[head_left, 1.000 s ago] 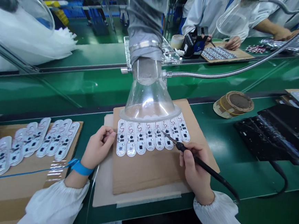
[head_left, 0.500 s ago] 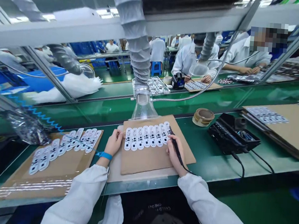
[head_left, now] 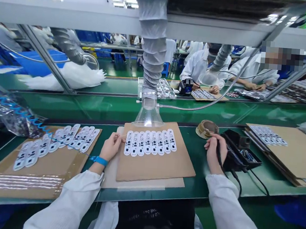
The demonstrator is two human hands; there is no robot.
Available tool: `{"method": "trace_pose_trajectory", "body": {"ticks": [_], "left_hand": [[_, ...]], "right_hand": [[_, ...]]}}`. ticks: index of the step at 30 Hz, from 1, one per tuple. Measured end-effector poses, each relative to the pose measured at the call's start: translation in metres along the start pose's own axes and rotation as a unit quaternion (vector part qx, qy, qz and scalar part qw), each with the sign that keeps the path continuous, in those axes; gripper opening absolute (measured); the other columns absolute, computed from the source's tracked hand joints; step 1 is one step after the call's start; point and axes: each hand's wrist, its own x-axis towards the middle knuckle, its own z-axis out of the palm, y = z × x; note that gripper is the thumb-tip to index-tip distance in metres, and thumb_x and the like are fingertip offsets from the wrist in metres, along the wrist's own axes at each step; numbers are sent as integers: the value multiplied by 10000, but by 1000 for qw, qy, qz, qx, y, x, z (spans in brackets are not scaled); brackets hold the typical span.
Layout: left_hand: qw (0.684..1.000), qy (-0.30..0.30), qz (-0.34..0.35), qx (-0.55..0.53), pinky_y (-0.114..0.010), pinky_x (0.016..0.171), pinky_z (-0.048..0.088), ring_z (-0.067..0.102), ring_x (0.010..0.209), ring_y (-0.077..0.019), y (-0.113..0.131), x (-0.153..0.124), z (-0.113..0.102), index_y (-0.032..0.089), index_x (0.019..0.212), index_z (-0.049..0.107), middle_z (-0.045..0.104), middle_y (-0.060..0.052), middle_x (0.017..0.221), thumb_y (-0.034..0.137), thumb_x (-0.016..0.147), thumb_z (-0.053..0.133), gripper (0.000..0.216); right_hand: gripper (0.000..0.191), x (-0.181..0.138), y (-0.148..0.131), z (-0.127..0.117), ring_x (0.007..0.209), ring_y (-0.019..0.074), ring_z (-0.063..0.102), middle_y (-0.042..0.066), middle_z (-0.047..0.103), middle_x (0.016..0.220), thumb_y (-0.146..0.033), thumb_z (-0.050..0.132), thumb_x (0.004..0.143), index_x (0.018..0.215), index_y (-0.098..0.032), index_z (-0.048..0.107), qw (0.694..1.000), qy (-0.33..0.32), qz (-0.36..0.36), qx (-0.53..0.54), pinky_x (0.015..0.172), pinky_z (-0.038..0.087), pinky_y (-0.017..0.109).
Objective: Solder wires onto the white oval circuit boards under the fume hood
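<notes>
A row of several white oval-ended circuit boards [head_left: 148, 142] lies on a cardboard sheet [head_left: 154, 169] in front of me. My left hand [head_left: 111, 146], with a blue wrist strap, is at the sheet's left edge, its fingers pinched on a thin strand of solder wire [head_left: 123, 137]. To the right of the sheet, my right hand [head_left: 215, 155] grips a soldering iron [head_left: 219, 158] by its black handle. The iron's tip is hard to make out. Beside that hand stand the black soldering stand box [head_left: 233, 156] and a tape roll [head_left: 207, 128].
A clear fume hood [head_left: 149, 116] on a ribbed duct hangs behind the boards. More boards [head_left: 58, 138] lie on cardboard [head_left: 66, 169] at left. Stacked cardboard [head_left: 295, 150] with boards is at right. Co-workers [head_left: 196, 66] sit across the bench.
My right hand has carried the soldering iron from the right end of the board row to beside the stand box. My left hand stays by the sheet's left edge. The view has shifted.
</notes>
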Motion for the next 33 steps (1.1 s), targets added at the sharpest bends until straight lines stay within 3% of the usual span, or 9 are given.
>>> {"method": "trace_pose_trajectory", "body": {"ticks": [3,6,10,13,16,21,27,33], "left_hand": [[1000,-7,-11,3,-302,524,453,525,424,-138,0,-2,-1,269,1036,531,892,-62,1064,594,1076,566,330],[999,-27,-23,-5,-290,501,436,512,430,-124,3,2,-6,255,1070,568,881,-70,1070,632,1076,573,377],[995,-89,-42,-31,-280,459,392,471,440,-124,11,21,-17,233,1084,654,797,-21,859,707,1019,640,479],[992,-118,2,-52,-278,608,488,586,631,-160,15,33,-23,216,978,701,692,0,776,669,949,768,458],[990,-114,46,-64,-264,637,469,548,670,-145,17,32,-21,212,884,662,623,15,770,579,952,792,395],[986,-152,61,-34,-244,532,333,374,540,-100,17,19,-15,216,866,626,494,69,665,423,977,761,271],[986,-139,90,6,-252,528,329,355,519,-109,19,20,-18,228,846,629,423,88,608,359,968,738,209],[989,-107,101,17,-255,548,337,365,531,-111,20,19,-19,225,842,634,397,93,605,297,960,725,165]], "right_hand": [[483,-21,13,17,593,178,620,3,671,771,-681,697,1056,1102,-204,753,999,-19,28,-12,532,505,279],[384,-51,2,29,676,178,673,16,703,867,-575,665,1123,1219,-218,770,999,-33,14,-1,633,560,295],[346,-104,-24,54,677,188,721,21,760,900,-469,704,1144,1407,-247,673,978,-197,49,40,675,633,329],[308,-143,-35,74,727,200,778,28,809,946,-425,710,1160,1410,-282,601,958,-257,57,114,706,692,345],[256,-165,-36,82,793,222,840,46,844,973,-425,726,1162,1329,-283,595,945,-291,70,136,721,731,352],[195,-166,-29,70,631,211,799,17,819,836,-422,751,1154,1189,-263,646,945,-277,101,140,561,688,301],[160,-165,-21,60,682,214,776,41,794,947,-360,840,1083,1105,-260,717,946,-290,106,102,616,672,327],[133,-163,-24,60,673,216,755,23,775,916,-358,812,1100,1109,-267,716,940,-307,117,92,595,623,323]]}}
